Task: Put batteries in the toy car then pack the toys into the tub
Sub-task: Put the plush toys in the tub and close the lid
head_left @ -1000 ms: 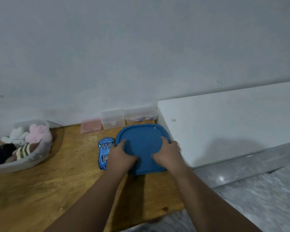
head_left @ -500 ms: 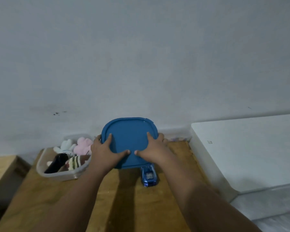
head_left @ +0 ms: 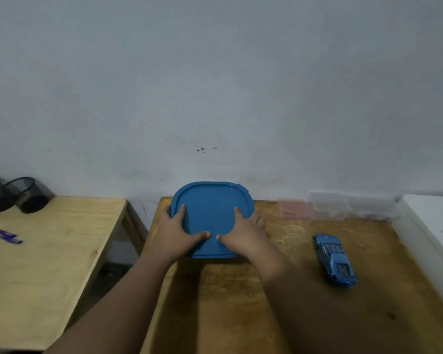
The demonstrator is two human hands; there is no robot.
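Risk: The toy car (head_left: 334, 260) lay out on the table (head_left: 241, 302), well apart from the blue lid (head_left: 207, 215). Sealing now would likely shut it out, and nothing showed whether its batteries were in. The lid sat near the table's left edge, so a skewed push could tip it toward the gap.
Hands: The left hand (head_left: 175, 232) and right hand (head_left: 242, 233) both gripped the lid, thumbs and forefingers spread on top, other fingers over its sides.
Lid: Rounded square, matte blue, raised rim.
Car: Glossy blue, upright on its wheels, right of the hands.
Tub: Hidden; whether it sat under the lid could not be told.
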